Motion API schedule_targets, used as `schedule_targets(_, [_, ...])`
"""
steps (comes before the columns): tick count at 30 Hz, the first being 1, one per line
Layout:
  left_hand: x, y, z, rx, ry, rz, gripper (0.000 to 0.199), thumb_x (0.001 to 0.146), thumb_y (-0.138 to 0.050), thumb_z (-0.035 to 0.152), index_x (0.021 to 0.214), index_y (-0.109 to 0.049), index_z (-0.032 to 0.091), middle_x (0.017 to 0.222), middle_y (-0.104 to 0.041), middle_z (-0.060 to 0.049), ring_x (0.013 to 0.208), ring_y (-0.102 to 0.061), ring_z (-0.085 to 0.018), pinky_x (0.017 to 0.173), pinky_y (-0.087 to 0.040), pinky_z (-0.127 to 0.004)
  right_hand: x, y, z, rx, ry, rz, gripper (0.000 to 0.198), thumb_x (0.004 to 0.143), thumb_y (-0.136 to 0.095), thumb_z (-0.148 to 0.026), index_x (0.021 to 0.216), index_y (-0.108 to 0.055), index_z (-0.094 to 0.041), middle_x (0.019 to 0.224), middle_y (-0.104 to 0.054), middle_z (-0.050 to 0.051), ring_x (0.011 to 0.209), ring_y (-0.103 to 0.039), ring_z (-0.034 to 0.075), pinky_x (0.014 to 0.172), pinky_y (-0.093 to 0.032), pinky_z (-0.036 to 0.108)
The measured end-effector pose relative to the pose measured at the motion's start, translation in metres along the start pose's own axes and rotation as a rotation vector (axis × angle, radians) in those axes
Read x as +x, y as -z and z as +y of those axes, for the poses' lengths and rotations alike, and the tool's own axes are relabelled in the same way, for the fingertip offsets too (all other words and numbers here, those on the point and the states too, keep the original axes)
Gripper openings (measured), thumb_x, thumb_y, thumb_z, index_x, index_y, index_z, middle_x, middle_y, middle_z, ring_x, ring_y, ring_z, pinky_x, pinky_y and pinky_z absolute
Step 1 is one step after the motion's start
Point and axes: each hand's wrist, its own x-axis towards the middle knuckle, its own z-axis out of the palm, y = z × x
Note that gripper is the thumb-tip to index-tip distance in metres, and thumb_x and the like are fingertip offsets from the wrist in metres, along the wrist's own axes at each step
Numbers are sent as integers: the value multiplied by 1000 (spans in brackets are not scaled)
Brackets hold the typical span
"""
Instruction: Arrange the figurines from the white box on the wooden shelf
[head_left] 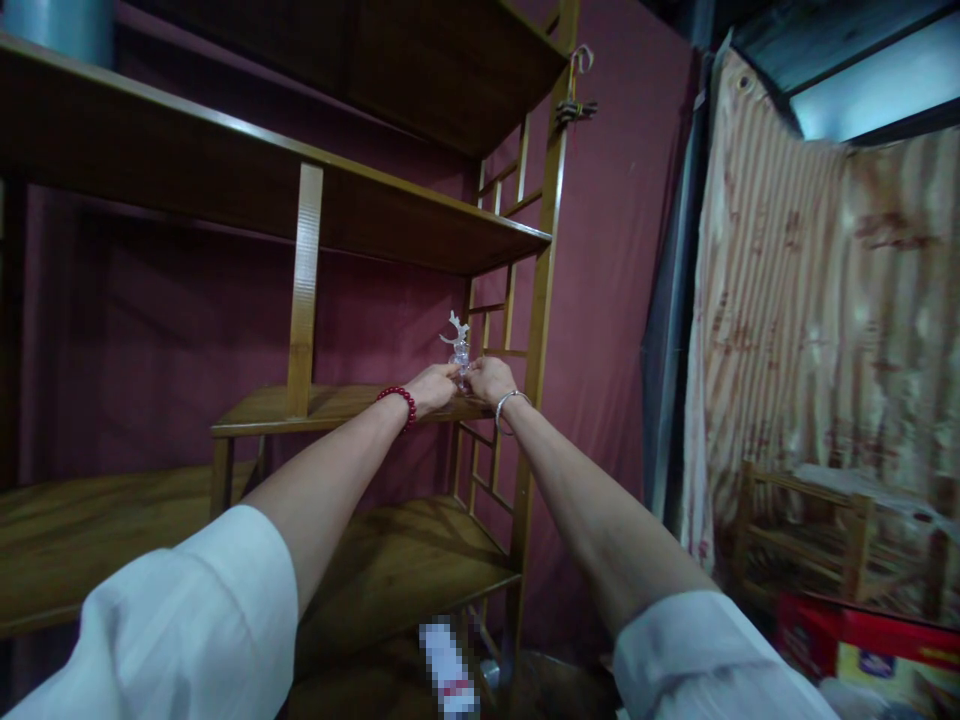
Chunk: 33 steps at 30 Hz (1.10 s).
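Maroon wall (600, 300) backs wooden shelving (540, 330) across the left and centre. At mid-frame you have a clear figurine (460, 353) topped with pale, antler-like branches, at the right end of a short shelf (345, 402); contact below is hidden. Open board runs left to a post (304, 290). Arms outstretched, your left hand (436, 388) and right hand (492, 380) pinch it from both sides.

Your figurine (462, 352) is clear, with pale branching antlers; you have it upright, held between the fingers of your left hand (433, 388) and right hand (492, 380); location, right end of the raised shelf (349, 402); shelf contact indeterminate.
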Motion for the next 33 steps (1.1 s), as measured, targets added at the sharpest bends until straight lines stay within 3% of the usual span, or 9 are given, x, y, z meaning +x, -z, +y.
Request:
schedule_targets(7, [0,-1,0,-1,28,-12,49,57,-40,-6,98,-61,12,63,-61,0,57,-47,-8,59,-38,-17,-1,-2,-1,50,-37,-3,11,66,-57,-19,73,-65,-15,61,-66,4,59,-59,10,52,-39,14])
schedule_targets(16, [7,-1,-10,114,-24,-26,53,56,-40,-4,102,-59,12,76,-63,-2,65,-50,-9,61,-38,-19,3,-6,5,58,-59,-1,12,65,-58,-19,72,-66,-14,63,-66,5,62,-60,11,49,-39,14])
schedule_targets(33, [11,0,-21,215,-100,-75,50,60,-47,3,108,-55,14,78,-63,-1,72,-53,-11,65,-39,-19,9,-18,18,154,-38,-17,14,68,-57,-20,78,-65,-15,60,-65,3,60,-61,11,56,-43,15])
